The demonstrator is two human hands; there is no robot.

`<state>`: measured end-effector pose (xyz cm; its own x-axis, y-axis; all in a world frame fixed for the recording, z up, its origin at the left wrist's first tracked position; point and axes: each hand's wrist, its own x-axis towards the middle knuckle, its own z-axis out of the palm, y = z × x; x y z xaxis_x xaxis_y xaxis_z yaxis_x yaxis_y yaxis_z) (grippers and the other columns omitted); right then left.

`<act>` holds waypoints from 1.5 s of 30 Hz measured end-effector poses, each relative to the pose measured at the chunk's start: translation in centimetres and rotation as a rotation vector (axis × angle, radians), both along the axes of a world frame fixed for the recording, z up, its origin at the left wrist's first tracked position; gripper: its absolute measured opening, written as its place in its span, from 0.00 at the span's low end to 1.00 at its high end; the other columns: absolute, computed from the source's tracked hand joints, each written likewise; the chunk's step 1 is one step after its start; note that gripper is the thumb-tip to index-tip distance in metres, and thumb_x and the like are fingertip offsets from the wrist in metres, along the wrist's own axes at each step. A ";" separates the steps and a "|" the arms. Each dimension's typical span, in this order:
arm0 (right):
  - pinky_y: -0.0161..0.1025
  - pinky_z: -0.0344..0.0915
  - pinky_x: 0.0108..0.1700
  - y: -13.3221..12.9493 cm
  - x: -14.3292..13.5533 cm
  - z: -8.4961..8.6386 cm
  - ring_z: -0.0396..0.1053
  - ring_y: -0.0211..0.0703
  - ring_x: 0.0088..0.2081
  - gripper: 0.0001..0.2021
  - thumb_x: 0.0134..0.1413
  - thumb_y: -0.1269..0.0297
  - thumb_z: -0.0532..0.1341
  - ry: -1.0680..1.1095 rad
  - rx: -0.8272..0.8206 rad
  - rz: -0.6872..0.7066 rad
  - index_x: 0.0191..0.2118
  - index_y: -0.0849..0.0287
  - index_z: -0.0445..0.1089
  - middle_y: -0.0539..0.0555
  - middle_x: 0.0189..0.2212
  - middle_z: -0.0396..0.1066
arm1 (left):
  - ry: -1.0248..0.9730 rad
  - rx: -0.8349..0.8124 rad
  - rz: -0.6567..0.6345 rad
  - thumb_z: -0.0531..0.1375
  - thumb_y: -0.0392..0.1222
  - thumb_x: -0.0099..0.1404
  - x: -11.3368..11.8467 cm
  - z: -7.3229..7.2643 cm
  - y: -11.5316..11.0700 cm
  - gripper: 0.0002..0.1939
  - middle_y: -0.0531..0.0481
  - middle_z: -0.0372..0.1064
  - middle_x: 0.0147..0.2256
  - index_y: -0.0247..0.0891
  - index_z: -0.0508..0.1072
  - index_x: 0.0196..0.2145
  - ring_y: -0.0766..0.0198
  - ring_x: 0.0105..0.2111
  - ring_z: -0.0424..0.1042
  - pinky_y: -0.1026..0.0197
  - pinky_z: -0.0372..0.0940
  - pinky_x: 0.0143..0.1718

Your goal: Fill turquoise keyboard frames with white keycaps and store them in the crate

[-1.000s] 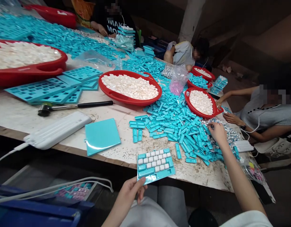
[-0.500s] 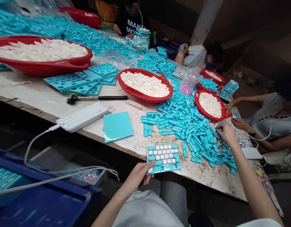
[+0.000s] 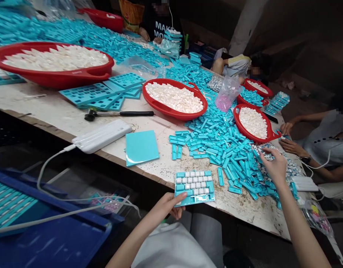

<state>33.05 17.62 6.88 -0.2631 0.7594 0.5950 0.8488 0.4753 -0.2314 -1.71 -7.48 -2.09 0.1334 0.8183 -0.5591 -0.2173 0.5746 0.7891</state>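
Observation:
My left hand (image 3: 171, 204) grips a small turquoise keyboard (image 3: 194, 188) by its lower left corner, thumb on top and fingers beneath. Rows of white keycaps and turquoise keys cover most of it; its bottom row shows a gap and a shiny patch. The keyboard is held at the table's front edge. Over on the right, my right hand (image 3: 275, 165) is above a heap of tiny white and blue parts (image 3: 262, 169), thumb and fingers apart, with nothing visible between them. Beside it lies a pile of turquoise bar-shaped pieces (image 3: 227, 156).
Red bowls of white keycaps (image 3: 174, 97) stand along the table (image 3: 166, 167). A turquoise square plate (image 3: 142, 147), a white power bank (image 3: 101, 136) with a cable and a black-handled hammer (image 3: 119, 113) lie left. Blue crates (image 3: 62, 238) stand below. Several co-workers sit around.
My right hand has opened from a pinch over the small parts. My left hand keeps hold of the keyboard. The whole view has shifted slightly.

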 end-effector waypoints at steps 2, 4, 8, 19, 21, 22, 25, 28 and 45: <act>0.44 0.72 0.42 -4.5 -2.8 0.1 0.75 0.47 0.35 0.10 0.60 0.58 0.62 0.143 -0.040 0.145 0.41 0.57 0.76 0.56 0.36 0.78 | -0.053 -0.029 0.022 0.61 0.72 0.55 0.0 0.4 0.1 0.34 0.42 0.76 0.21 0.34 0.79 0.24 0.59 0.24 0.75 0.62 0.68 0.31; 0.43 0.74 0.41 -9.7 -6.2 -0.5 0.77 0.46 0.36 0.05 0.60 0.61 0.65 0.198 -0.159 0.344 0.41 0.53 0.77 0.53 0.36 0.79 | -0.058 -0.040 0.069 0.62 0.70 0.56 0.2 0.7 0.3 0.32 0.42 0.78 0.23 0.33 0.80 0.24 0.57 0.27 0.76 0.62 0.69 0.33; 0.40 0.77 0.41 -18.0 -12.1 -3.3 0.78 0.44 0.38 0.09 0.63 0.70 0.63 0.304 -0.433 0.685 0.45 0.53 0.77 0.53 0.37 0.79 | -0.003 0.020 0.107 0.63 0.65 0.58 0.7 1.2 0.5 0.29 0.43 0.75 0.19 0.34 0.79 0.19 0.57 0.27 0.75 0.62 0.68 0.33; 0.41 0.77 0.44 -19.6 -14.7 -6.1 0.77 0.43 0.41 0.12 0.67 0.70 0.60 0.300 -0.464 0.694 0.50 0.52 0.76 0.54 0.40 0.77 | -0.024 -0.002 0.125 0.64 0.65 0.56 1.0 1.0 0.3 0.28 0.46 0.74 0.18 0.34 0.77 0.21 0.59 0.25 0.75 0.62 0.67 0.31; 0.40 0.76 0.45 -19.9 -14.8 -6.1 0.77 0.43 0.41 0.11 0.68 0.69 0.59 0.295 -0.473 0.676 0.50 0.52 0.76 0.55 0.41 0.77 | -0.074 -0.004 0.131 0.64 0.66 0.57 1.0 0.5 0.1 0.28 0.46 0.73 0.19 0.34 0.77 0.20 0.59 0.25 0.75 0.61 0.68 0.32; 0.40 0.76 0.45 -20.1 -14.8 -6.1 0.77 0.43 0.41 0.11 0.68 0.69 0.58 0.285 -0.470 0.667 0.50 0.52 0.76 0.55 0.41 0.77 | -0.099 -0.002 0.137 0.64 0.66 0.57 1.1 0.3 0.0 0.29 0.46 0.73 0.19 0.34 0.76 0.20 0.59 0.25 0.75 0.61 0.69 0.33; 0.40 0.76 0.45 -20.3 -14.9 -5.8 0.77 0.44 0.41 0.12 0.68 0.70 0.57 0.232 -0.457 0.659 0.50 0.53 0.75 0.55 0.42 0.77 | -0.151 0.005 0.172 0.64 0.67 0.57 1.0 0.0 -0.5 0.29 0.47 0.73 0.20 0.34 0.77 0.22 0.59 0.25 0.75 0.60 0.70 0.34; 0.41 0.76 0.44 -20.4 -15.0 -5.2 0.76 0.45 0.42 0.12 0.69 0.70 0.56 0.173 -0.476 0.673 0.51 0.52 0.74 0.55 0.42 0.76 | -0.166 0.012 0.163 0.65 0.66 0.56 0.9 -0.1 -0.9 0.28 0.47 0.74 0.22 0.34 0.77 0.24 0.59 0.26 0.75 0.59 0.70 0.34; 0.43 0.74 0.45 -21.4 -15.2 -6.2 0.75 0.46 0.43 0.15 0.67 0.72 0.58 0.221 -0.426 0.577 0.53 0.50 0.73 0.54 0.42 0.76 | -0.178 -0.087 0.175 0.51 0.79 0.54 1.2 0.0 -0.9 0.40 0.50 0.71 0.17 0.35 0.74 0.33 0.59 0.20 0.73 0.60 0.67 0.30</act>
<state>17.89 -3.75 0.68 -0.5973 0.7138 0.3658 0.4045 0.6619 -0.6310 -0.52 -8.38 -2.04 0.0965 0.7872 -0.6091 -0.4499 0.5803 0.6788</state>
